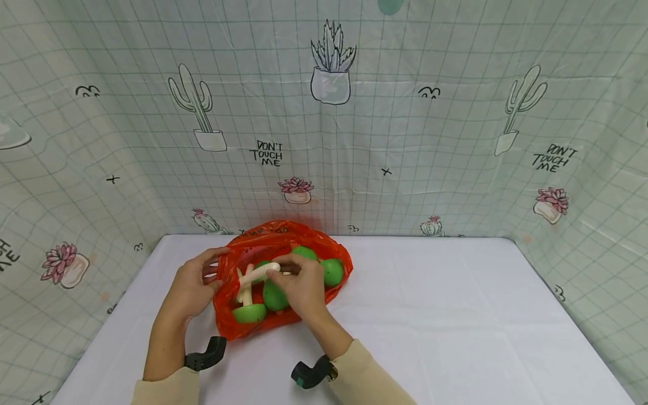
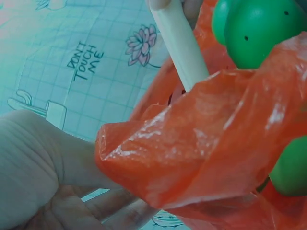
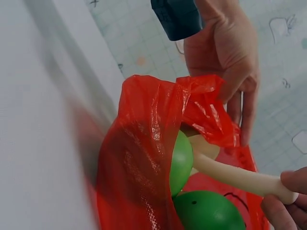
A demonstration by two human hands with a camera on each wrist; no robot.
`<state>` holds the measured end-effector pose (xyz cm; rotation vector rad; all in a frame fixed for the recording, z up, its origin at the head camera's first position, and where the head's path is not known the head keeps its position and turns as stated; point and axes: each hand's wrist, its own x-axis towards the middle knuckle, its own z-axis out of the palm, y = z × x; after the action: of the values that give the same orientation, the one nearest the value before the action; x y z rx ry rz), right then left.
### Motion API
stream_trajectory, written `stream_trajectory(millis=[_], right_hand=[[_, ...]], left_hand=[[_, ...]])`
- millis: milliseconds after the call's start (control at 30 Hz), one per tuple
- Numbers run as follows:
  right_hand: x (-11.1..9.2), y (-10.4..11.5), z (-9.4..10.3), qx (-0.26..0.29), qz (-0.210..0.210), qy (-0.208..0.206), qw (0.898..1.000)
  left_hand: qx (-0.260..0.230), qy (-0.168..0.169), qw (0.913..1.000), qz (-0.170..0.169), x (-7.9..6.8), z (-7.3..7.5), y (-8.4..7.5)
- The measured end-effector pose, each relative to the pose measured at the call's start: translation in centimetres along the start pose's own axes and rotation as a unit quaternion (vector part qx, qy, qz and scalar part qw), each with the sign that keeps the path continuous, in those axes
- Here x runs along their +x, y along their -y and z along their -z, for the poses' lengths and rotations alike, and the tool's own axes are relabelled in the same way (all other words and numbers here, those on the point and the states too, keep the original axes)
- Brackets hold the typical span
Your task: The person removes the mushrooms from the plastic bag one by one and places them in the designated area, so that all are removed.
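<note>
A red plastic bag (image 1: 283, 228) lies with its mouth wide on the white table. Inside are several green rounded pieces (image 1: 275, 295) with small dark dots, and pale cream sticks (image 1: 246, 293). My left hand (image 1: 189, 284) holds the bag's left edge, thumb and fingers about the plastic; folds hide its thumb tip in the left wrist view. Over the bag's mouth, my right hand (image 1: 306, 284) pinches the rounded end of a cream stick (image 3: 240, 176). The stick's other end runs down into the bag beside a green piece (image 3: 181, 163); whether the two are joined I cannot tell.
White table surface (image 1: 455, 304) extends to the right of the bag. A grid-patterned cloth (image 1: 379, 129) with plant drawings hangs behind the table and at both sides. Each wrist wears a black camera mount (image 1: 206, 354).
</note>
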<state>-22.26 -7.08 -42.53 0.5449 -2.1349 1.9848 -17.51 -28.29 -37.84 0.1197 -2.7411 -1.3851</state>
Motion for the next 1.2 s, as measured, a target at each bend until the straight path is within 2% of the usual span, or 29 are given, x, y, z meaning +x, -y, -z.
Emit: stream_trajectory(millis=[333,633,800,1200], right_hand=[[0.4,0.3,0.6,0.014,-0.015,-0.021,1.0],[1.0,1.0,1.8,0.048,-0.023,-0.03,0.998],[1.2,1.3,2.4,0.04,-0.026,-0.036,0.998],[1.4,2.4,3.6,0.071,-0.03,-0.047,0.996]], left_hand=[[0.01,-0.011,0.9999,0.009,0.0,0.0,-0.1],[0.019,-0.016,0.9995,-0.021,-0.1,0.1,0.2],[0.019,-0.016,0.9995,-0.02,-0.2,0.1,0.2],[0.015,-0.013,0.9996,-0.022,-0.2,0.1,0.1]])
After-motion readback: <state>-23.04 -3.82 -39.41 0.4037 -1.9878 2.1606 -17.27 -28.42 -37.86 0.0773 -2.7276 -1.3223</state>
